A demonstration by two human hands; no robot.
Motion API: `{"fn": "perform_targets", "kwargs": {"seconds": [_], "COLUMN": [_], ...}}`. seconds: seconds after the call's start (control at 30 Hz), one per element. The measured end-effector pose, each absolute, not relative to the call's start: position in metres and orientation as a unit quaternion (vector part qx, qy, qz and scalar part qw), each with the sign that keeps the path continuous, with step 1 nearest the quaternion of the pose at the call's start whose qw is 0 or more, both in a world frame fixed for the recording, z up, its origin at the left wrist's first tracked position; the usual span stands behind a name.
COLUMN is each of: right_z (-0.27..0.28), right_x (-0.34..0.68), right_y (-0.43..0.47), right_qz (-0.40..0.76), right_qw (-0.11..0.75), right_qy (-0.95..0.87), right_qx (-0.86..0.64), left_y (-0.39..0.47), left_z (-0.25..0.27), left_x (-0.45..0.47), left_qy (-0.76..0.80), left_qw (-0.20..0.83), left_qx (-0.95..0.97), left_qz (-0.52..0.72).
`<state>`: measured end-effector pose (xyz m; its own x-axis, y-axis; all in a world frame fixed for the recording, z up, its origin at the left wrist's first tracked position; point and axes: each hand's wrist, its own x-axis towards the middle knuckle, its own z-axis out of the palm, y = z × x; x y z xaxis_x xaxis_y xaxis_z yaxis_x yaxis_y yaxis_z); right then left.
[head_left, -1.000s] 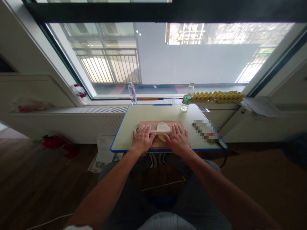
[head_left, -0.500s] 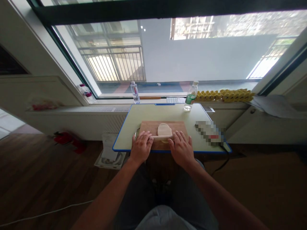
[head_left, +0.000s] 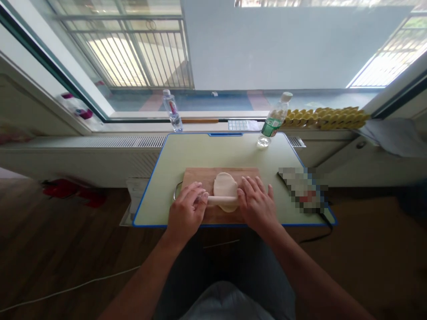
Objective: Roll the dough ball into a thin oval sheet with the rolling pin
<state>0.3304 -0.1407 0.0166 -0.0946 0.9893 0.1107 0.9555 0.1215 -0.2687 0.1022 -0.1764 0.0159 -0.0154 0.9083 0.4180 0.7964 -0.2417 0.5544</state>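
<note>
A pale rolling pin [head_left: 223,200] lies crosswise over a flattened, roundish piece of dough [head_left: 225,184], whose near edge shows below the pin. Both rest on a wooden cutting board [head_left: 200,178] with a metal handle at its left. My left hand [head_left: 188,206] holds the pin's left end, fingers bent over it and thumb along the near side. Over the right end lies my right hand [head_left: 256,202], palm down on the pin with its fingers reaching forward. The pin's ends are hidden beneath both hands.
The board sits on a small pale table [head_left: 160,178] with a blue rim. At its back right stands a green-labelled bottle [head_left: 271,126]; a pixelated object [head_left: 302,189] with a black strap lies at right. Another bottle [head_left: 172,111] stands by the window, near yellow wavy material [head_left: 327,118].
The view has tilted down and come closer, so the table looks larger. My left fingers are more bent over the pin. Both hands stay on it, and the pin still crosses the dough's near part.
</note>
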Motion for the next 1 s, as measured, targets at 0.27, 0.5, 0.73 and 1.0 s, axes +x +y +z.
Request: {"fn": "perform_targets", "kwargs": {"seconds": [0.27,0.5,0.73,1.0], "right_z": [0.015,0.014,0.026,0.017], "right_x": [0.331,0.328,0.326,0.332], "right_y": [-0.154,-0.121,-0.08,-0.13], "right_qz": [0.031,0.015,0.087,0.007], "right_qw": [0.135,0.13,0.059,0.078], "right_qy": [-0.717,-0.725,-0.733,-0.763], "right_qx": [-0.683,-0.676,-0.672,-0.642], "left_y": [-0.163,-0.135,-0.093,-0.151], "left_z": [0.014,0.014,0.02,0.019], "left_x": [0.112,0.112,0.107,0.114], "left_qy": [0.651,0.684,0.685,0.678], "left_qw": [0.026,0.027,0.075,0.052], "left_qx": [0.695,0.712,0.719,0.727], "left_qz": [0.304,0.154,0.086,0.091]}}
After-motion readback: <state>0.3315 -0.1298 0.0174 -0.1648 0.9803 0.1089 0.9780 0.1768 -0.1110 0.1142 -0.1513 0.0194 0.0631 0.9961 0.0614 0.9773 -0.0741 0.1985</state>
